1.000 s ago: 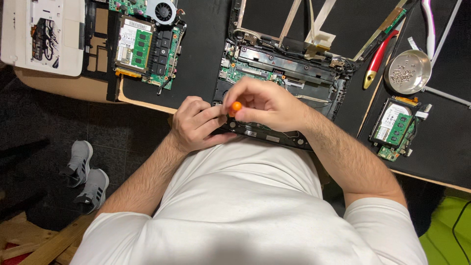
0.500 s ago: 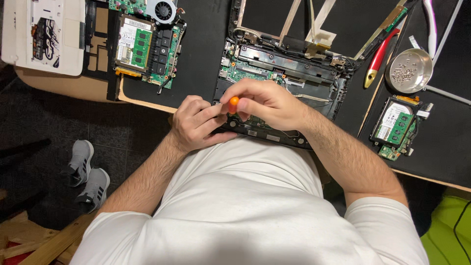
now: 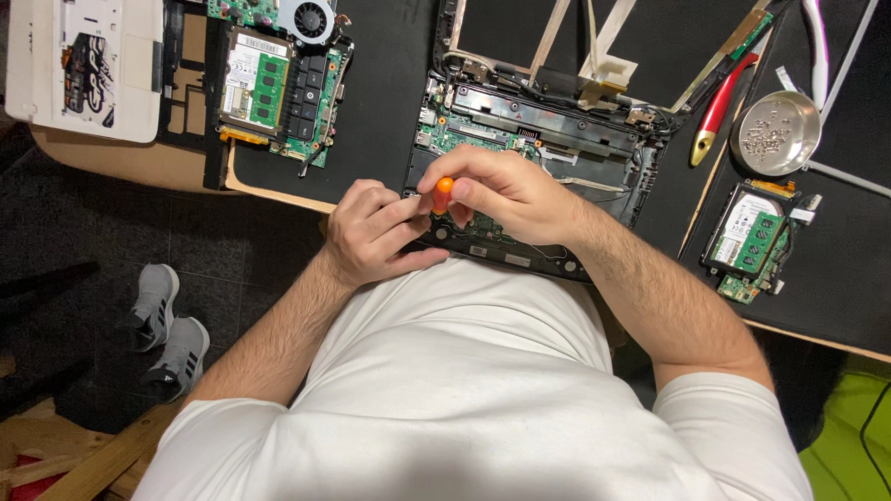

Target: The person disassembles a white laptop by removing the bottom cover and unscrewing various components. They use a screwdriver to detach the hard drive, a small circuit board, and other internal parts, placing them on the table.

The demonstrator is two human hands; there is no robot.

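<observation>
Comparing with a second ago, barely anything moved: right hand (image 3: 506,190) stays pinched on the small orange-handled screwdriver (image 3: 443,192) mid-frame over the opened black laptop chassis (image 3: 548,121), left hand (image 3: 371,232) curled shut, fingertips steadying it.

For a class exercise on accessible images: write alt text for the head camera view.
Seen from above, a person's right hand holds a small orange-capped screwdriver upright over an opened black laptop chassis, the left hand steadying beside it. A round metal dish of screws sits at right.
</observation>
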